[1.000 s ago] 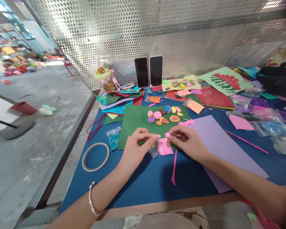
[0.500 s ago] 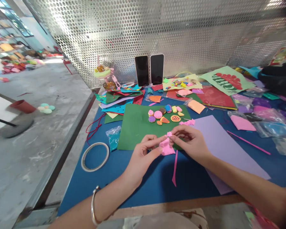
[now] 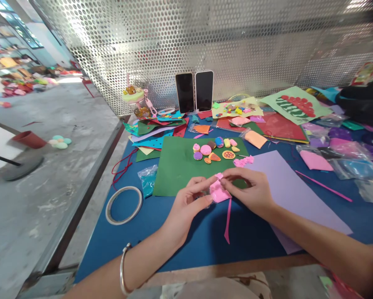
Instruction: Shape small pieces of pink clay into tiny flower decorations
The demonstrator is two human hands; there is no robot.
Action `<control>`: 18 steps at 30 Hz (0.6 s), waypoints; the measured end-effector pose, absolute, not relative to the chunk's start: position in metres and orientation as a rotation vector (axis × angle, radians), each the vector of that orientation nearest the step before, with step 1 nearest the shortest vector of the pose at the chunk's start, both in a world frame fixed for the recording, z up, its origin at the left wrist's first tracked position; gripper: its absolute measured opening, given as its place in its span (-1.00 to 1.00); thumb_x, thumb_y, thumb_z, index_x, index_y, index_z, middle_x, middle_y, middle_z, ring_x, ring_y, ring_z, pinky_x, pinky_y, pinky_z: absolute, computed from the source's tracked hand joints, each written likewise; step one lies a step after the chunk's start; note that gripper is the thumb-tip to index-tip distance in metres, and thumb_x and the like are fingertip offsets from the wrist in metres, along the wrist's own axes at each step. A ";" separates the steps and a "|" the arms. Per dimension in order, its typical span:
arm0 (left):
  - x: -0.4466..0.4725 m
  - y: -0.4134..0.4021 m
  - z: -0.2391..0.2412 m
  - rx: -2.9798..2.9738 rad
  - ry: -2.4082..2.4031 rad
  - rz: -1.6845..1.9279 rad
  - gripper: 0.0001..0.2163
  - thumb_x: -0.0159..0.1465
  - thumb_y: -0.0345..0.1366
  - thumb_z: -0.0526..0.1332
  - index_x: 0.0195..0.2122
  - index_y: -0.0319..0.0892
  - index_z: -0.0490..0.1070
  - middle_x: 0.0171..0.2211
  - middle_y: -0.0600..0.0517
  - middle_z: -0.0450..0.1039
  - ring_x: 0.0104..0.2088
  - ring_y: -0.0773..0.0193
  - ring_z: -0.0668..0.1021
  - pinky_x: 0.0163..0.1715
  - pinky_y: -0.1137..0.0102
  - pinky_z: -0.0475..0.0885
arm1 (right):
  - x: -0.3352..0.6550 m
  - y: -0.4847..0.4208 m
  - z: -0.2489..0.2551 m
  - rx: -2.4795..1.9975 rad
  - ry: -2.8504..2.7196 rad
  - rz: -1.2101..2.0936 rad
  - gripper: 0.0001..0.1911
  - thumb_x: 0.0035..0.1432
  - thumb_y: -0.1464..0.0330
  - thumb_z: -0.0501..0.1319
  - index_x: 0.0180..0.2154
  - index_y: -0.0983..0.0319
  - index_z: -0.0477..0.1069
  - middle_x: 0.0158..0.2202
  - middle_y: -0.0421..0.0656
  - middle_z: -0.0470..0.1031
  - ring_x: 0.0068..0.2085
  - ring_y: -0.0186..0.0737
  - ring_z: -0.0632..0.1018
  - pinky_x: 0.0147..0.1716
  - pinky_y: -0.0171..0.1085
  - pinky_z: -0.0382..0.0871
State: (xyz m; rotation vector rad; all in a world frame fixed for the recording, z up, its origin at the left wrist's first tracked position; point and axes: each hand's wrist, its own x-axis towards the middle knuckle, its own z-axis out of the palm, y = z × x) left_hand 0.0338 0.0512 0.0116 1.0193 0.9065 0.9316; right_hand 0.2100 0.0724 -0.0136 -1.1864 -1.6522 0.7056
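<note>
A small packet of pink modelling clay [image 3: 220, 193] sits between my two hands, over the front edge of a green sheet [image 3: 174, 174]. My left hand [image 3: 191, 197] is closed on the packet's left side, thumb below and index finger stretched to its top. At the top right, the thumb and index finger of my right hand [image 3: 250, 189] pinch the packet's upper edge. Just below lies a thin pink strip [image 3: 227, 222] on the blue table. Beyond my hands, several small clay food shapes [image 3: 205, 150] rest on the green sheet, with crumbled pink clay [image 3: 244, 161] to their right.
A tape roll [image 3: 124, 205] and a bag of teal clay [image 3: 148, 181] lie left. A purple sheet [image 3: 286, 187] extends under my right forearm. Two phones [image 3: 204, 91] lean against the perforated metal panel [image 3: 186, 37]. Bagged clay [image 3: 315, 160] is at right.
The pink packet has tilted slightly and more of its body shows between my hands. My right fingers have shifted a little at its top edge.
</note>
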 end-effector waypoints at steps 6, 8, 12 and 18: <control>0.034 0.050 0.012 1.034 0.919 0.930 -0.64 0.04 -0.37 0.23 -0.10 0.00 0.52 -0.27 0.04 0.19 -0.30 0.32 0.27 -0.31 0.43 0.25 | 0.209 0.074 -0.014 -1.148 -1.552 0.883 -0.90 0.04 0.35 0.27 -0.33 0.17 0.43 -0.45 -0.16 0.55 -0.45 -0.19 0.58 -0.43 -0.23 0.54; 0.033 0.050 0.012 1.080 0.948 0.927 -0.64 0.05 -0.37 0.22 -0.09 -0.01 0.52 -0.27 0.03 0.21 -0.29 0.30 0.28 -0.29 0.41 0.25 | 0.209 0.075 -0.013 -1.143 -1.525 0.928 -0.91 0.03 0.34 0.28 -0.35 0.19 0.45 -0.48 -0.16 0.54 -0.48 -0.20 0.57 -0.45 -0.25 0.54; 0.033 0.052 0.011 1.269 1.048 0.932 -0.68 0.09 -0.37 0.21 -0.12 -0.02 0.53 -0.27 0.03 0.24 -0.26 0.28 0.34 -0.21 0.38 0.26 | 0.210 0.075 -0.013 -1.121 -1.489 0.999 -0.91 0.03 0.32 0.29 -0.39 0.20 0.46 -0.52 -0.18 0.53 -0.53 -0.24 0.56 -0.51 -0.28 0.53; 0.033 0.054 0.010 1.480 1.192 0.962 -0.65 0.13 -0.44 0.15 -0.06 -0.08 0.46 -0.23 0.01 0.30 -0.21 0.26 0.39 -0.17 0.36 0.29 | 0.211 0.078 -0.016 -1.052 -1.433 1.150 -0.91 0.03 0.33 0.31 -0.39 0.21 0.45 -0.55 -0.23 0.49 -0.55 -0.28 0.55 -0.53 -0.31 0.52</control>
